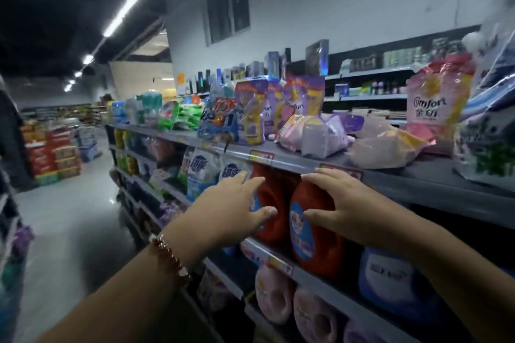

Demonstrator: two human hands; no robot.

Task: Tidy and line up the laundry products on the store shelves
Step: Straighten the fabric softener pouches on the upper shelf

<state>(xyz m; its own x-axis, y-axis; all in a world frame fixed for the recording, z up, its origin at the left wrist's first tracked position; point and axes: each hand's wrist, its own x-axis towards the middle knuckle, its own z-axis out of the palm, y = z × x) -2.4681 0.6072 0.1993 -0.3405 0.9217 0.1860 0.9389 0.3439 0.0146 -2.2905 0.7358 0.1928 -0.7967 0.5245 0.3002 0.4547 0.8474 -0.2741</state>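
Two red detergent jugs with blue labels stand side by side on the second shelf. My left hand (235, 209), fingers spread, lies against the left red jug (274, 203). My right hand (342, 203) cups the top and front of the right red jug (315, 242), thumb on its label. On the top shelf (390, 172), purple and pink softener pouches stand upright (252, 111), and several pink and lilac pouches lie toppled (323, 135). A pink Comfort pouch (437, 103) stands at the right.
White and blue detergent bags (202, 170) sit left of the red jugs. Pink jugs (274, 292) and a blue jug (390, 278) fill the shelf below. The aisle floor (72, 217) runs left, with stacked boxes (53, 156) at its far end.
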